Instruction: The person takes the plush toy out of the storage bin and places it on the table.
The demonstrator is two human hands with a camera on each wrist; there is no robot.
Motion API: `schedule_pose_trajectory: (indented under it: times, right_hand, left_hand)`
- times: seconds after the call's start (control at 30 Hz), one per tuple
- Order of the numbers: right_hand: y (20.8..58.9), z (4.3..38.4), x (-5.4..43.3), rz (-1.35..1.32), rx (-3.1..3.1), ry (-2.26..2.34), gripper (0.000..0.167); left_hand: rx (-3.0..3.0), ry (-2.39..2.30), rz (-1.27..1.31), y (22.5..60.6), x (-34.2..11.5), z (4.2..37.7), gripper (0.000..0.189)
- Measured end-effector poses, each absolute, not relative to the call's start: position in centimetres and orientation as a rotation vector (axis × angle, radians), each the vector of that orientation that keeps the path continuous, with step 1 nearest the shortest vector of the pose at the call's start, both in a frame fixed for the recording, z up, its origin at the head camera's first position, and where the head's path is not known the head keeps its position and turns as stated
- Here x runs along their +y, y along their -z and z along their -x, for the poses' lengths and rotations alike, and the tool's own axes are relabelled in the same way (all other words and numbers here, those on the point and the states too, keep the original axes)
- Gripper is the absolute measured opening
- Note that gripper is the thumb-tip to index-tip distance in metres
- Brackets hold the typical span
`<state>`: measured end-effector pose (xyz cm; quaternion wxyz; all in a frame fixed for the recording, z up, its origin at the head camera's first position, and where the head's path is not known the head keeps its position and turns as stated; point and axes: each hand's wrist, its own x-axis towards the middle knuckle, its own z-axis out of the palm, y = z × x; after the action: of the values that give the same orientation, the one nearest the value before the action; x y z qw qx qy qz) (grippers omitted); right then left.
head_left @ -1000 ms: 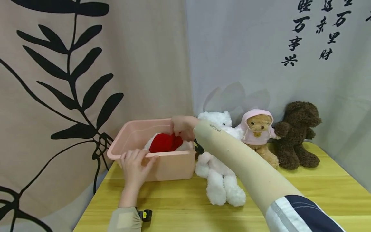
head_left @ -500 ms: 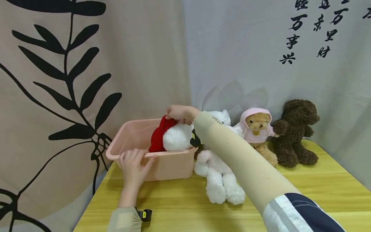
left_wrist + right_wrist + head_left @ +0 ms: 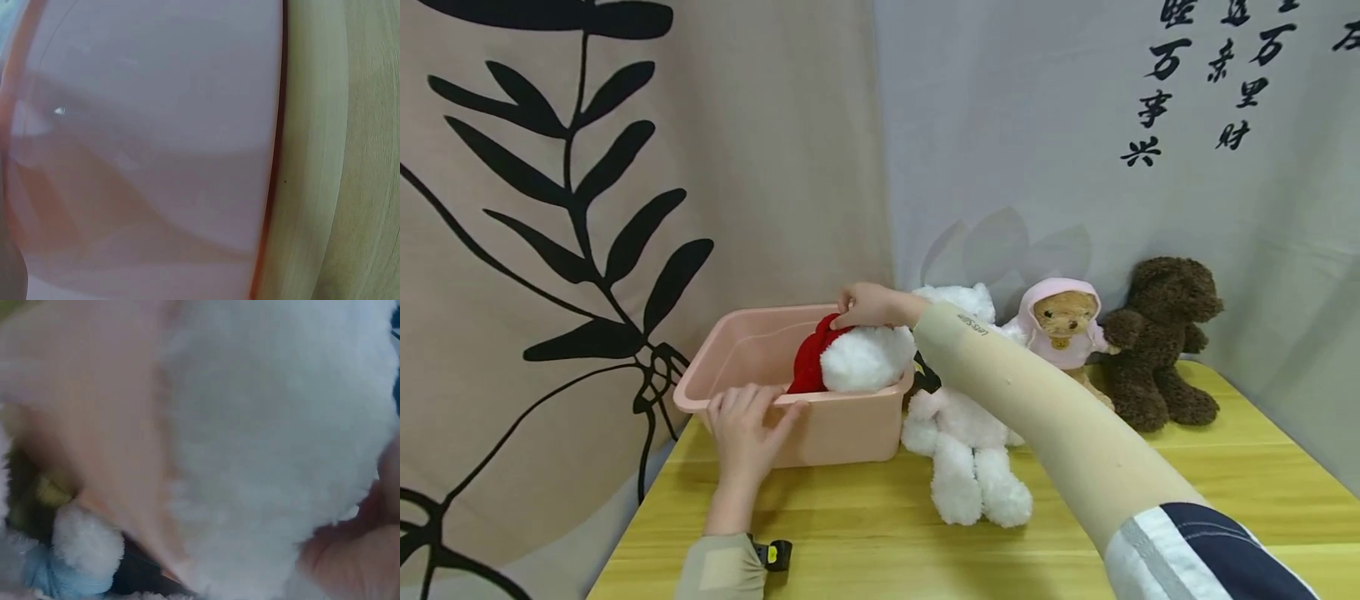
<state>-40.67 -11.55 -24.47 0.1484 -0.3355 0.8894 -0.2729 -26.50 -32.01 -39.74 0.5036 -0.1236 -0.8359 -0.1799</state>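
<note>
A pink plastic bin (image 3: 842,429) stands on the wooden table. My left hand (image 3: 748,429) grips its front rim, fingers over the edge and thumb on the outer side; the bin's wall fills most of the left wrist view. Inside the bin lies a white fluffy plush toy (image 3: 865,360) with a red part (image 3: 811,358). My right hand (image 3: 872,306) reaches in from above and holds this toy near where red meets white. White fur takes up the middle of the right wrist view, with fingers (image 3: 356,556) against it at the lower right. The toy's underside is hidden in the bin.
Right of the bin, a white plush bear (image 3: 973,467) sits partly behind my right forearm. Farther right are a tan bear (image 3: 1063,315) in a pink hood and a dark brown plush (image 3: 1165,350). A curtain (image 3: 790,167) hangs close behind the table (image 3: 850,533).
My right hand has raised and turned the plush toy inside the bin, so more white fur shows, then lowered slightly. The left hand has stayed on the rim.
</note>
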Motion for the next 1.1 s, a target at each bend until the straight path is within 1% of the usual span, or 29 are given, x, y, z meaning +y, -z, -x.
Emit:
schedule_pose_trajectory:
  times: [0.1, 0.17, 0.23, 0.3, 0.4, 0.43, 0.5, 0.53, 0.63, 0.77, 0.83, 0.9, 1.0, 1.1]
  right_hand:
    - [24.6, 40.6, -11.0, 1.069, 2.561, 0.717, 0.026]
    - [24.6, 40.6, -10.5, 1.129, 2.513, 0.675, 0.031]
    - [24.5, 40.5, -10.1, 1.16, 2.454, 0.634, 0.04]
    - [24.4, 40.4, -9.8, 1.182, 2.405, 0.576, 0.055]
    - [24.4, 40.1, -9.8, 1.293, 2.366, 0.429, 0.077]
    - [24.4, 40.0, -9.8, 1.334, 2.368, 0.373, 0.082]
    - [24.5, 39.9, -9.9, 1.397, 2.385, 0.282, 0.086]
    - [24.6, 39.9, -9.9, 1.421, 2.393, 0.258, 0.085]
    - [24.8, 39.9, -10.1, 1.378, 2.428, 0.283, 0.08]
    - [25.0, 40.4, -10.8, 1.271, 2.531, 0.461, 0.073]
    - [25.2, 40.6, -11.1, 1.22, 2.597, 0.562, 0.07]
    - [25.4, 40.6, -11.4, 1.203, 2.655, 0.628, 0.066]
    - [25.5, 40.2, -12.0, 1.283, 2.763, 0.589, 0.058]
    - [25.1, 39.6, -12.8, 1.368, 2.905, 0.467, 0.047]
  left_hand:
    - [-2.015, 0.433, 0.298, 39.7, -32.0, 26.5, 0.057]
    - [-2.014, 0.438, 0.299, 39.7, -32.0, 26.6, 0.056]
    - [-2.006, 0.443, 0.299, 39.8, -32.0, 26.6, 0.056]
    - [-2.0, 0.447, 0.297, 39.8, -32.1, 26.6, 0.056]
    - [-2.004, 0.443, 0.294, 39.7, -32.1, 26.5, 0.056]
    - [-2.009, 0.44, 0.293, 39.7, -32.2, 26.5, 0.057]
    - [-2.019, 0.444, 0.296, 39.7, -32.1, 26.5, 0.057]
    - [-2.028, 0.445, 0.298, 39.7, -32.1, 26.5, 0.057]
    - [-2.053, 0.448, 0.296, 39.8, -32.0, 26.5, 0.057]
    - [-2.082, 0.436, 0.283, 39.8, -32.0, 26.4, 0.056]
    - [-2.065, 0.441, 0.285, 39.8, -31.9, 26.4, 0.051]
    - [-2.055, 0.446, 0.287, 39.8, -31.7, 26.4, 0.049]
    - [-2.044, 0.443, 0.288, 39.8, -31.6, 26.5, 0.049]
    - [-2.056, 0.447, 0.278, 39.6, -31.6, 26.5, 0.054]
